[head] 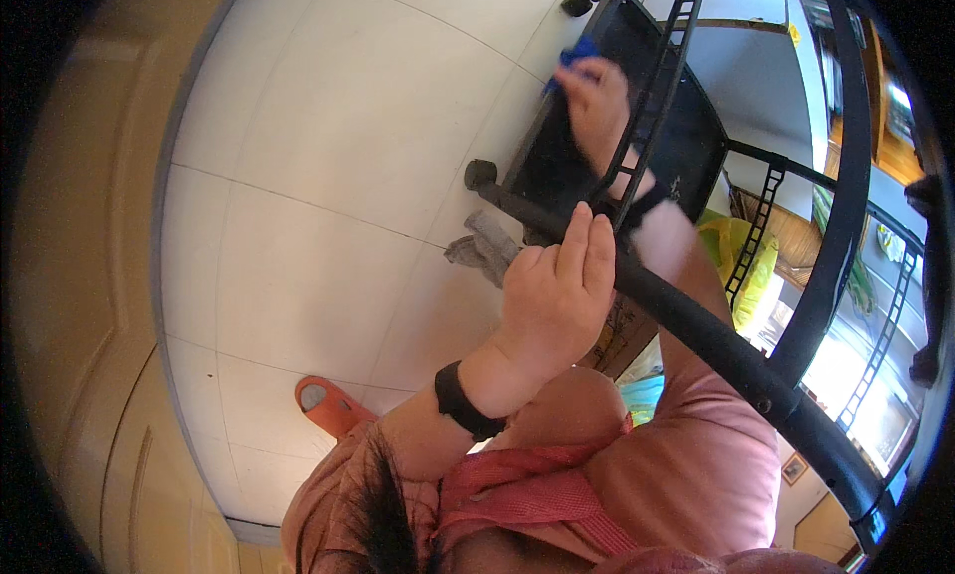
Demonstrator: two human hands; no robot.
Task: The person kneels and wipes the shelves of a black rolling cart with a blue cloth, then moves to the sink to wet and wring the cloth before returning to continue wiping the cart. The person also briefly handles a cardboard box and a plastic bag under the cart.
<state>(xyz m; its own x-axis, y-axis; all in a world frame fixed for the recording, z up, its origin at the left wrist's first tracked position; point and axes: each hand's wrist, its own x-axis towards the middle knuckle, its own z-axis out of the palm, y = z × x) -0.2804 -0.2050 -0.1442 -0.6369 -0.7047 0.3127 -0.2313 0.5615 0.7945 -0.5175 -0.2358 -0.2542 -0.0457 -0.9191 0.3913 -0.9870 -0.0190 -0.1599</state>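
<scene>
A black wheeled rack (694, 316) with ladder-like side rails stands before me, its lowest shelf (552, 160) a dark panel. My left hand (559, 298) grips a black tube of the frame, two fingers laid along it; the thumb is hidden. Reaching behind the ladder-like rail (660, 104), my right hand (597, 100) presses a blue cloth (580, 52) at the shelf's outer edge. That hand is a little blurred. Dark bands circle both wrists.
A grey cloth (489, 246) lies near the rack's caster (480, 175). Pale floor tiles (343, 126) run to a panelled wooden door (82, 238) at left. An orange slipper (332, 410) is beside my leg. Beyond the rack sits a yellow-green bag (757, 275).
</scene>
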